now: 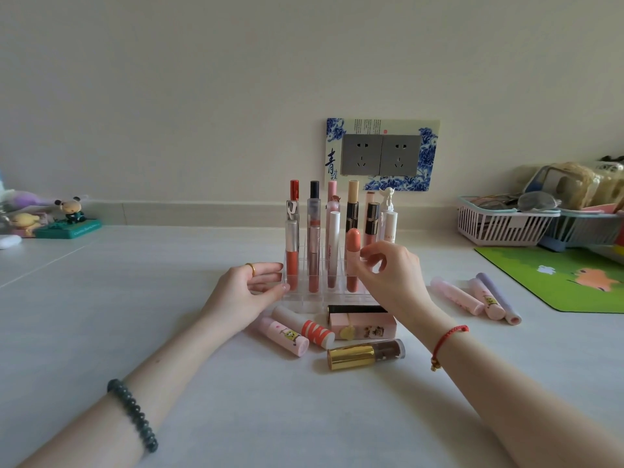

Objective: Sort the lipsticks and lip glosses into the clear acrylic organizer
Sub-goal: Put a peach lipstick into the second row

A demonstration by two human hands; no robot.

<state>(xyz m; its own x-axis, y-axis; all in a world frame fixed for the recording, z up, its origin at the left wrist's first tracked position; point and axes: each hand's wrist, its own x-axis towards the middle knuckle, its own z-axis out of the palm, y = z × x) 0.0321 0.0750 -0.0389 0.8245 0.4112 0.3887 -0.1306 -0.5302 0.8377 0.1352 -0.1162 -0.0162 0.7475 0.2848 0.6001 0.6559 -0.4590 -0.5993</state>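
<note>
The clear acrylic organizer (304, 300) stands mid-table with several lip glosses and lipsticks upright in its slots. My left hand (246, 292) rests against its left front corner, fingers straight. My right hand (391, 275) hovers at its right side with loosely curled fingers, the tips beside a peach-capped gloss (353, 261) that stands in the front row. Lying loose in front are a pink cartoon tube (283, 336), an orange-striped white tube (315, 327), a black lipstick (358, 309), a pink boxy lipstick (363, 327) and a gold-capped gloss (366, 354). To the right lie two pink tubes (456, 295) and a lavender tube (499, 298).
A green mat (557, 282) lies at the right, with a white and pink basket (503, 226) and a blue basket behind it. Small figurines (67, 217) stand at the far left by the wall. A double socket (381, 155) sits on the wall behind the organizer.
</note>
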